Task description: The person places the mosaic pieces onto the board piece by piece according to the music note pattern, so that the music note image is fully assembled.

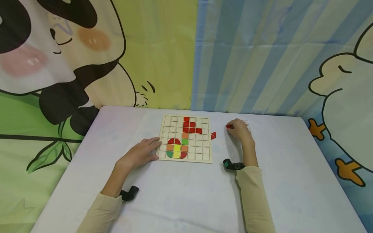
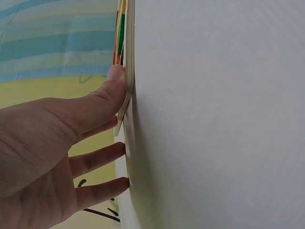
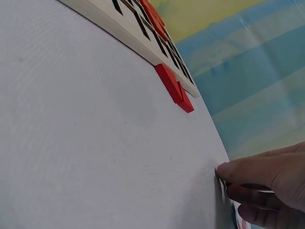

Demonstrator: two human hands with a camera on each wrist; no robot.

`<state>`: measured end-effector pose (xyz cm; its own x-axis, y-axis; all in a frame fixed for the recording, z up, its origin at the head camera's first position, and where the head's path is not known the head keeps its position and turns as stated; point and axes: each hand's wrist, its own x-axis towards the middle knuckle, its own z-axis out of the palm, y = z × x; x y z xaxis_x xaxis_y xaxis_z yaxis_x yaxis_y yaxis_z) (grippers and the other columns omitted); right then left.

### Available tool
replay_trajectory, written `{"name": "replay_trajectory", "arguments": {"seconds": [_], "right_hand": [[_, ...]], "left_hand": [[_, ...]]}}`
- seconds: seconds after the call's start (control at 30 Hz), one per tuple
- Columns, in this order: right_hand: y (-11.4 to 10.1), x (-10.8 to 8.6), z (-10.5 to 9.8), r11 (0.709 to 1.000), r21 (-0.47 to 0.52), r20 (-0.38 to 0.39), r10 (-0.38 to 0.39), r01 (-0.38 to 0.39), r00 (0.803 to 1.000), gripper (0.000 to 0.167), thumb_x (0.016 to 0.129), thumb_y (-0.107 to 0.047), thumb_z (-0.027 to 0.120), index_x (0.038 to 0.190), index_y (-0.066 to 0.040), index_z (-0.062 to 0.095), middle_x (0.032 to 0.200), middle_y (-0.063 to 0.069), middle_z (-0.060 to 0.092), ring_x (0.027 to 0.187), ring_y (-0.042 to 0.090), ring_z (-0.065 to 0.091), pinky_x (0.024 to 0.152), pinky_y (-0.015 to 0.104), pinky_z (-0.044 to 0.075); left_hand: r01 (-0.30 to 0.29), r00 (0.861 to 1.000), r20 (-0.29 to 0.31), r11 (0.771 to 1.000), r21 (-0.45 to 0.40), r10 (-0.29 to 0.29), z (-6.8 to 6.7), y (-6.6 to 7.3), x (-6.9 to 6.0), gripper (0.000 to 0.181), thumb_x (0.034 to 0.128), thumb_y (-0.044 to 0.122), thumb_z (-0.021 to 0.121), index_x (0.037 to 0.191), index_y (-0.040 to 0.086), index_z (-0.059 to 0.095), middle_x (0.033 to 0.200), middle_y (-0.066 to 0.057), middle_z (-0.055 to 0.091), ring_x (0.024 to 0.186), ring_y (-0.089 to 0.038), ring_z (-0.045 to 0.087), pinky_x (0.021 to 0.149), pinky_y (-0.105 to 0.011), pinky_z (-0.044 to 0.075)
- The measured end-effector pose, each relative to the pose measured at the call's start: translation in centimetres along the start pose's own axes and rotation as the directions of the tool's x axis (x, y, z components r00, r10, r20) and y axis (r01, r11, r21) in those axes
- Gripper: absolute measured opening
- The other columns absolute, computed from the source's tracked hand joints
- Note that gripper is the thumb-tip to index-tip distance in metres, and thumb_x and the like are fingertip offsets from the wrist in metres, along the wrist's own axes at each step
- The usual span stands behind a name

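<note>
A square wooden grid board point(image 1: 201, 152) lies on the table with red, orange, green and yellow tiles in some of its cells. My left hand point(image 1: 141, 152) rests against the board's left edge, its fingers mostly straight; the left wrist view shows the thumb point(image 2: 107, 95) touching the rim. To the right of the board, my right hand point(image 1: 239, 129) pinches a small red piece point(image 1: 228, 127) low over the table. Fingers hide most of that piece in the right wrist view. Two red triangular pieces point(image 3: 169, 82) lie beside the board's right edge.
A pale card point(image 1: 247, 125) with red marks lies partly behind my right hand. White cloth covers the table point(image 1: 175, 194), whose far edge meets a printed curtain point(image 1: 163, 64). A dark wrist camera point(image 1: 233, 165) sits on my right wrist, and another camera point(image 1: 130, 193) on my left.
</note>
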<state>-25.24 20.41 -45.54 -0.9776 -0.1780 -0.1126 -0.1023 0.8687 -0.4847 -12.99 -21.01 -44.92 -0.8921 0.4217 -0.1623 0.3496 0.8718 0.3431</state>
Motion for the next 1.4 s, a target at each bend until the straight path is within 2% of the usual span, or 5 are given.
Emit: {"name": "replay_trajectory", "arguments": {"seconds": [0.13, 0.37, 0.7, 0.9, 1.4], "right_hand": [[-0.8, 0.1, -0.1, 0.995, 0.08, -0.029, -0.053, 0.055, 0.998, 0.028, 0.092, -0.015, 0.064, 0.115, 0.002, 0.067, 0.114, 0.02, 0.064, 0.102, 0.032, 0.059, 0.092, 0.046, 0.051], [-3.6, 0.1, -0.7, 0.953, 0.211, -0.064, -0.206, 0.215, 0.976, 0.029, 0.093, -0.015, 0.064, 0.116, 0.002, 0.066, 0.116, 0.018, 0.066, 0.102, 0.032, 0.064, 0.087, 0.046, 0.054], [-6.0, 0.0, 0.3, 0.93, 0.218, -0.014, -0.3, 0.295, 0.954, 0.029, 0.093, -0.013, 0.064, 0.117, 0.004, 0.065, 0.114, 0.019, 0.066, 0.099, 0.031, 0.065, 0.088, 0.045, 0.054], [-6.4, 0.1, 0.8, 0.926, 0.199, -0.005, -0.325, 0.32, 0.946, 0.029, 0.092, -0.013, 0.064, 0.116, 0.004, 0.066, 0.108, 0.018, 0.066, 0.093, 0.028, 0.064, 0.08, 0.041, 0.055], [-6.5, -0.4, 1.5, 0.941, 0.187, 0.059, -0.299, 0.283, 0.953, 0.03, 0.091, -0.013, 0.064, 0.115, 0.005, 0.065, 0.111, 0.02, 0.065, 0.097, 0.03, 0.065, 0.082, 0.041, 0.056]], "left_hand": [[0.004, 1.0, 0.001, 1.0, 0.0, -0.004, 0.0, -0.1, -0.1, 0.065, 0.0897, 0.033, 0.068, 0.146, 0.013, 0.044, 0.156, -0.007, 0.036, 0.14, -0.033, 0.038, 0.108, -0.054, 0.041], [0.001, 1.0, -0.013, 1.0, 0.007, -0.001, 0.0, -0.3, -0.3, 0.065, 0.0895, 0.033, 0.068, 0.146, 0.013, 0.044, 0.156, -0.007, 0.036, 0.14, -0.033, 0.038, 0.108, -0.054, 0.041], [-0.002, 1.0, -0.025, 1.0, -0.004, 0.002, -0.1, -0.4, -0.5, 0.065, 0.0896, 0.033, 0.068, 0.146, 0.012, 0.044, 0.156, -0.008, 0.036, 0.14, -0.033, 0.038, 0.108, -0.054, 0.041], [0.001, 1.0, -0.025, 1.0, -0.004, -0.001, -0.2, -0.3, -0.5, 0.065, 0.089, 0.033, 0.069, 0.145, 0.012, 0.045, 0.155, -0.008, 0.037, 0.139, -0.033, 0.039, 0.107, -0.053, 0.042], [0.013, 1.0, 0.003, 1.0, 0.009, -0.013, 0.1, 0.1, 0.1, 0.065, 0.0894, 0.035, 0.068, 0.146, 0.013, 0.045, 0.156, -0.006, 0.036, 0.14, -0.032, 0.038, 0.108, -0.052, 0.042]]}}
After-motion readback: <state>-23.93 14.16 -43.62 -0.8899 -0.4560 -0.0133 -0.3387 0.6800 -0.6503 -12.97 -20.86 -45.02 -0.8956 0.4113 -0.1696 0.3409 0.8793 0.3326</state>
